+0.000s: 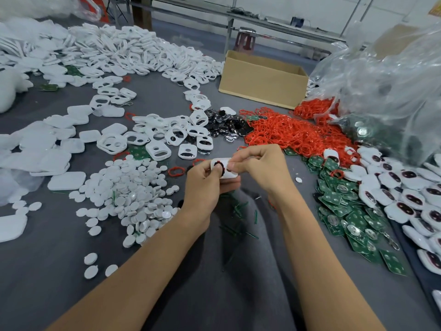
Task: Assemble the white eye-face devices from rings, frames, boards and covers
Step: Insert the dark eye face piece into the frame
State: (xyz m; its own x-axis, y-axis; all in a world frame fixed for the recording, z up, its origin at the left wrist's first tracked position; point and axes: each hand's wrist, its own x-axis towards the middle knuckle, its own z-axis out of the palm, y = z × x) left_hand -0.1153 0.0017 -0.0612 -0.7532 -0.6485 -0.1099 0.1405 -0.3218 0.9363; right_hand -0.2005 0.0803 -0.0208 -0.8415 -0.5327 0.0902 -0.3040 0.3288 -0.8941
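Left hand [204, 181], right hand [261, 166] grip white frame [230, 173] — cardboard box [262, 85] contents hidden.

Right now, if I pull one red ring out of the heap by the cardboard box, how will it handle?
Probably floppy: the red rings are thin loops lying bent out of round. Likely to snag: they interlock in the heap, so one may drag neighbours along. Seemingly very light; the loose ring lies flat, so rolling looks unlikely.
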